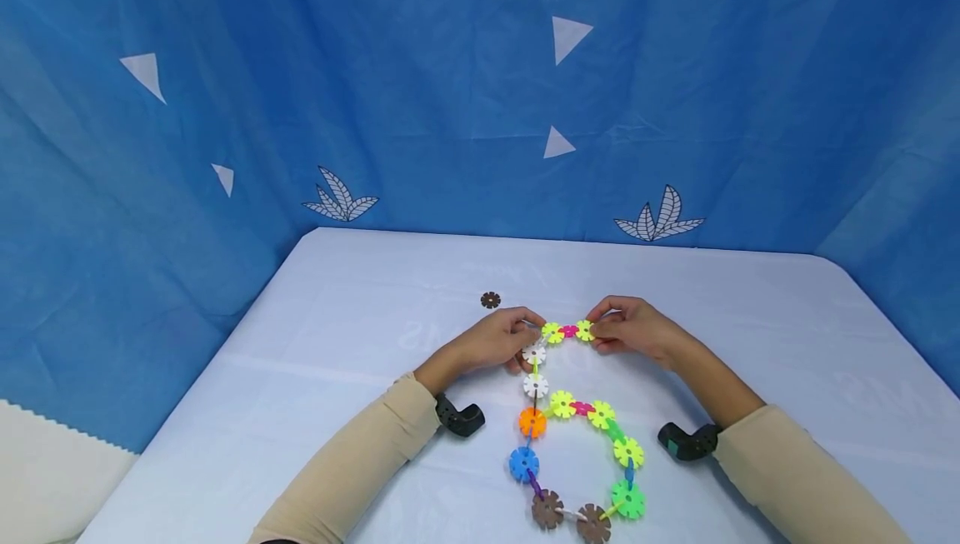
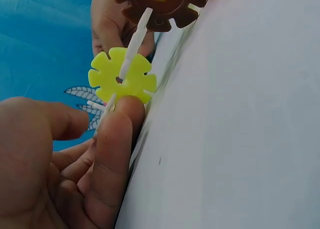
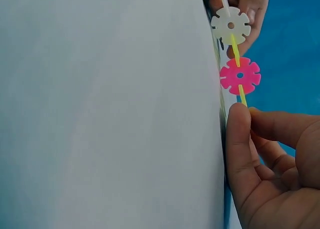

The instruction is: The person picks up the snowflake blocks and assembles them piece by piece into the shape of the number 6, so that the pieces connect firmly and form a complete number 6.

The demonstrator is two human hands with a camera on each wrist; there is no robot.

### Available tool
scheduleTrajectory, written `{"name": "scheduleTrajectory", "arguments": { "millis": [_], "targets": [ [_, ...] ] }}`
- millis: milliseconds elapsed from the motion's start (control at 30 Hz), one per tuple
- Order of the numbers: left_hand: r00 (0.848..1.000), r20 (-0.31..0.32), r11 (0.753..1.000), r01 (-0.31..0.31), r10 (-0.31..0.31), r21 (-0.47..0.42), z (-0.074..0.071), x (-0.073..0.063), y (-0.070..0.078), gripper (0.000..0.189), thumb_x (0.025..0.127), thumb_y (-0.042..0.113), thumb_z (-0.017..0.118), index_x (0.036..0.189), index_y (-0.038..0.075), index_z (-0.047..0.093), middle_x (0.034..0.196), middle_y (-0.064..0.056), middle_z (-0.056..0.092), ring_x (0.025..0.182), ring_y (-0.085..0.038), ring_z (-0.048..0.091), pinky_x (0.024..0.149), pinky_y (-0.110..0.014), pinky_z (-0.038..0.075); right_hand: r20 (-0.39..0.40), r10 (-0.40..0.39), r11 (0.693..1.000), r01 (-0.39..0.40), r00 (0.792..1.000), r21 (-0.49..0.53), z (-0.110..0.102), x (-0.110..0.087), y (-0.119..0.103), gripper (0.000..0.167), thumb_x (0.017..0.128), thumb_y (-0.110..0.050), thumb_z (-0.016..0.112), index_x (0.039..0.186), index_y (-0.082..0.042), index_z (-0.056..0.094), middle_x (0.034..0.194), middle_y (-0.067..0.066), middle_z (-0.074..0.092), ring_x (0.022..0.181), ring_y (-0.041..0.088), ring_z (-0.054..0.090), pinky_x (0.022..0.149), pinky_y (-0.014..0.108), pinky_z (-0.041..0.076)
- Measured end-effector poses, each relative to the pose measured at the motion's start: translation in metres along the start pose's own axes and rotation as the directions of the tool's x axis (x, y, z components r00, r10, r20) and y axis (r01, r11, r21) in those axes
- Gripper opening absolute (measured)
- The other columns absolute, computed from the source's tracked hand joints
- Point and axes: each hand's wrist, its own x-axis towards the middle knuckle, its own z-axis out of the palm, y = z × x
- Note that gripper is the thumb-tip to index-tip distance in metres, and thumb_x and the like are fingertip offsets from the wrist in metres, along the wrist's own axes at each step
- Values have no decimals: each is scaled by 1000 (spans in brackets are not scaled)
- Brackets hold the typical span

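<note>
A chain of colourful notched plastic discs [image 1: 532, 422], slotted edge to edge, lies on the white table in a figure-6 outline. At the upper left of its open top, my left hand [image 1: 498, 337] holds a white disc [image 1: 534, 353], seen edge-on in the left wrist view beside a yellow disc [image 2: 122, 74]. My right hand [image 1: 628, 329] pinches the yellow end disc [image 1: 585, 330] between thumb and index finger. Between the hands sits a pink disc [image 3: 240, 76], joined to that yellow one. Left of the pink disc, a pale white disc [image 3: 230, 25] shows in the right wrist view.
One loose brown disc [image 1: 491, 300] lies beyond my left hand. The lower loop of the chain closes near the table's front, with two brown discs at its bottom, one of them here [image 1: 547, 509]. A blue patterned curtain [image 1: 450, 94] stands behind the table [image 1: 360, 311].
</note>
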Motion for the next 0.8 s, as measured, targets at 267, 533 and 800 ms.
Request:
{"name": "scheduleTrajectory", "arguments": {
  "millis": [267,533,800],
  "targets": [
    [998,-65,1000,5,-5,2,0,1,-1,22,105,21,58,120,7,66,89,-4,70,56,-19,66,53,-29,54,-10,-3,1000,2,1000,-12,5,4,0,25,95,-9,72,116,2,63,96,15,66,79,21,67,75,30,58],
    [996,-81,999,-48,49,14,1,3,-5,15,104,17,59,112,8,68,79,-7,64,51,-20,64,53,-30,53,-23,-3,1000,2,1000,-15,10,5,-2,21,94,-8,73,111,1,65,95,14,67,78,21,67,74,30,58],
    [993,-108,998,-49,54,44,2,2,-6,15,103,18,61,112,11,70,73,-5,61,46,-17,60,53,-29,52,-21,-15,1000,15,1000,-27,17,5,-4,16,93,-7,73,106,1,66,97,13,67,79,21,66,75,29,58]
  ]
}}
